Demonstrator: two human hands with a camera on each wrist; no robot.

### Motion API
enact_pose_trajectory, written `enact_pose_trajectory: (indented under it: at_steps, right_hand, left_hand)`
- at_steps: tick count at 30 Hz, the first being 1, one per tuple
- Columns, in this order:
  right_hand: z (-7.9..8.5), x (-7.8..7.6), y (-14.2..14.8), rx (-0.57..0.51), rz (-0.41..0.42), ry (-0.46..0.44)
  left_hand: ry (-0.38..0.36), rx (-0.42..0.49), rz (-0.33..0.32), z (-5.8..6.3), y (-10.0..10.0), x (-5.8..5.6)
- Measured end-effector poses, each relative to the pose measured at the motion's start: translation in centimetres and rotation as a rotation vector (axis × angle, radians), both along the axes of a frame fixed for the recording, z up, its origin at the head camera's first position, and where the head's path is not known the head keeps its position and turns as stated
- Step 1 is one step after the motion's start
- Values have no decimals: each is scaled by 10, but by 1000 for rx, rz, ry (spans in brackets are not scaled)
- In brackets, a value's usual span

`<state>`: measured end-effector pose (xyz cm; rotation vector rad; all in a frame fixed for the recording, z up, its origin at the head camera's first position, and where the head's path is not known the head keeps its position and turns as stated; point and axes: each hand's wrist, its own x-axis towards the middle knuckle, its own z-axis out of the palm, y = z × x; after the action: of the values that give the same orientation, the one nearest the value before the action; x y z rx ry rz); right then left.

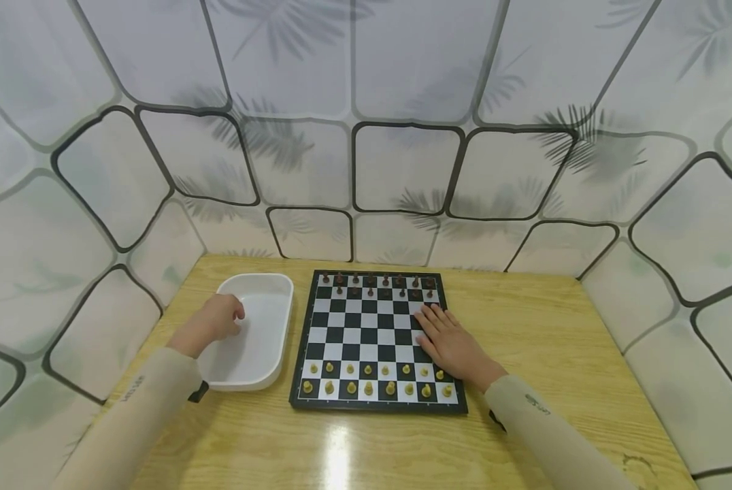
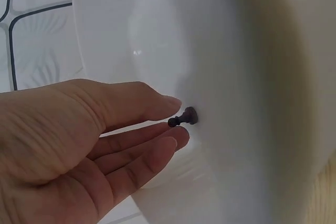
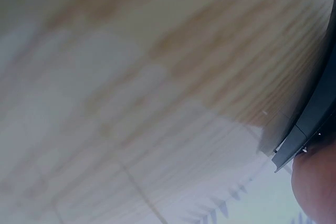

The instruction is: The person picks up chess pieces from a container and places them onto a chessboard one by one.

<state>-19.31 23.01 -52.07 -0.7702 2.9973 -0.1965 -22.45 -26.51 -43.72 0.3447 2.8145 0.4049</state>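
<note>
Over the white tray [image 1: 285,320] at the left, my left hand [image 1: 220,316] reaches down inside. A small dark chess pawn [image 2: 185,116] stands on the tray floor in the left wrist view, with the thumb and fingers spread on either side of its head. To the right, my right hand [image 1: 448,344] rests palm down on the right side of the chessboard [image 1: 369,337], fingers extended. The right wrist view catches only part of this hand [image 3: 315,182] beside the dark board edge [image 3: 304,124].
Dark pieces [image 1: 370,280] line the far two rows of the board, and yellow pieces [image 1: 369,388] line the near two rows. A yellow wood-grain table [image 1: 525,306] carries the board and tray. Patterned walls [image 1: 409,167] enclose the back and sides.
</note>
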Motion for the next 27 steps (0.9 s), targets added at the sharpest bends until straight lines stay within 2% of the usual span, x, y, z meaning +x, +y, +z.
enact_pose_trajectory:
  at_steps: [7,12,17,22,27]
  right_hand:
    - [1,1,-1,-1,3,2]
    - [2,1,-1,-10,6,12]
    - [2,0,0,-2,-2,0]
    - [2,0,0,-3,-2,1]
    - [2,0,0,-9,0,-3]
  left_hand:
    - [-12,-1,-6,-7,0,0]
    - [-6,42,-26,-12,1,-1]
    - [28,98,-27,-19,0,-4]
    - [95,126,-34,-28,-4,-6]
    - [91,149,-11,-33,-5,-7]
